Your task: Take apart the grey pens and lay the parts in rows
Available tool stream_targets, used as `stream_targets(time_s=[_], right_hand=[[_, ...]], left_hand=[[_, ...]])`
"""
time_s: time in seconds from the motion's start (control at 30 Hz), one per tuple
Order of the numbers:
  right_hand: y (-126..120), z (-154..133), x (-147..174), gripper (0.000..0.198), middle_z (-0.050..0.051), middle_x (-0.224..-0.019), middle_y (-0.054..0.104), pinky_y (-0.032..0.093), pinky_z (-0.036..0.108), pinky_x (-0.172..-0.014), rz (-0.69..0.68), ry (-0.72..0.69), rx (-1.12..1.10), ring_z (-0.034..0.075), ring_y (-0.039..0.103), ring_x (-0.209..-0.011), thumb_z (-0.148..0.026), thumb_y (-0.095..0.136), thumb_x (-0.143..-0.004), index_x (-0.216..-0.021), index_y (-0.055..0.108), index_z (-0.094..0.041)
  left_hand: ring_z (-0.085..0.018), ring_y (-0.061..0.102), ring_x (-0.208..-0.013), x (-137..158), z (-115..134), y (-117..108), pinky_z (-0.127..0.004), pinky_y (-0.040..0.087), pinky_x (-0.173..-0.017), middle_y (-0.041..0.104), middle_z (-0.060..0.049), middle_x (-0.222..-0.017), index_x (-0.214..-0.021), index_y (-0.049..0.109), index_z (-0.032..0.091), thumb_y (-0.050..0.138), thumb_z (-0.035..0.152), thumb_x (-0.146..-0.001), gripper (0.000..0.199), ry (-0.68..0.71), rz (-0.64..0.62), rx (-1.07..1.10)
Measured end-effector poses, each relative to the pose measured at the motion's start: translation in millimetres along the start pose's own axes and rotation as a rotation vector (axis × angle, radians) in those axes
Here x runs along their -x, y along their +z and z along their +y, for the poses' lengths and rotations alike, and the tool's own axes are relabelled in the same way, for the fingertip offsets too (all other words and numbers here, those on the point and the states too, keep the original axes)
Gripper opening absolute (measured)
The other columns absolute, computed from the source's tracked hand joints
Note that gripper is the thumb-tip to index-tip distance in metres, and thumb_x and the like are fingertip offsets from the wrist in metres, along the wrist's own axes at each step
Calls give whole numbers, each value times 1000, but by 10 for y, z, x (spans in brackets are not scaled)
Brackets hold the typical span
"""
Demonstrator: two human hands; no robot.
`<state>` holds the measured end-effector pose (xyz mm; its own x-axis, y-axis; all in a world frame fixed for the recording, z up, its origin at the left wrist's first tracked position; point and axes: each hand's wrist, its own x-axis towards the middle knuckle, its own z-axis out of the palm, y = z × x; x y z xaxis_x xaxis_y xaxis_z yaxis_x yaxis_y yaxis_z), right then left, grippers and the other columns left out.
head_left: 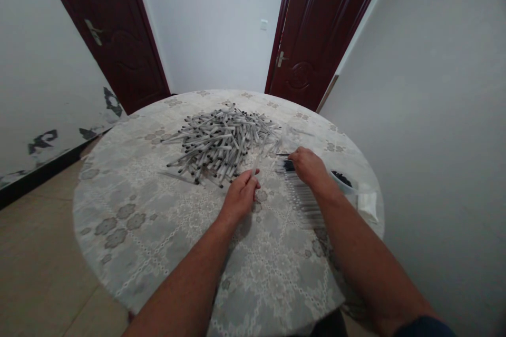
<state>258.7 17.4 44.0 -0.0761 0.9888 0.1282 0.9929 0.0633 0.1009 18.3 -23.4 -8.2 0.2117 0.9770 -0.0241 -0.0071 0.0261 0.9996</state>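
Note:
My left hand (243, 189) is closed around a slim translucent tube (256, 162), which points up and away. To its right, my right hand (309, 166) pinches a thin dark stick (282, 155) by one end; its exact kind is too small to tell. Beneath and beside the right hand lies a row of clear tubes (306, 202), side by side, with several dark slender pieces (289, 165) at its far end. Beyond the left hand, a large heap of whitish tubes with black ends (221, 139) covers the table's middle.
A white bowl of small black pieces (342, 179) stands right of my right forearm. Near the right edge is a white packet (367, 206). Clear plastic (291, 137) lies behind the right hand. A patterned cloth covers the round table (158, 253); a wall is close on the right.

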Motion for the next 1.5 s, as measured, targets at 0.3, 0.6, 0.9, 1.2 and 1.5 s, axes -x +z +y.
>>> stream_targets(time_s=[0.3,0.6,0.9,1.2,1.5], right_hand=[[201,-11,-61,33,15,-111,68,48,30,-84,-77,22,73,26,61,-109,-17,45,-101,-111,77,-19],[163,-35,110,33,16,-111,71,49,35,-93,51,61,-65,27,63,-109,-19,45,-101,-113,76,-18],[74,-496,662,30,0,-78,69,49,27,-58,133,98,-1380,15,59,-61,-37,66,-90,-115,73,-21],[87,-625,930,21,-2,-71,65,43,22,-50,249,214,-1662,11,53,-54,-40,67,-91,-102,70,-22],[134,148,1268,33,0,-93,68,44,21,-48,670,457,-1671,11,59,-63,-37,76,-83,-110,63,-23]], left_hand=[[-14,62,-66,11,-22,46,-23,46,-51,75,-5,-94,-99,54,23,58,40,-89,20,35,8,-40],[-15,63,-70,6,-34,29,-24,43,-57,72,-5,-90,-92,63,22,59,38,-91,16,42,-56,-169],[-16,60,-65,45,31,71,-27,44,-56,71,-4,-84,-101,72,23,67,41,-87,23,44,-156,-158],[-14,56,-59,72,54,91,-27,44,-56,72,-5,-82,-98,73,22,68,47,-88,28,36,-254,-198],[-15,56,-54,30,56,95,-28,42,-54,71,-4,-73,-83,71,22,62,47,-90,27,90,-128,-283]])
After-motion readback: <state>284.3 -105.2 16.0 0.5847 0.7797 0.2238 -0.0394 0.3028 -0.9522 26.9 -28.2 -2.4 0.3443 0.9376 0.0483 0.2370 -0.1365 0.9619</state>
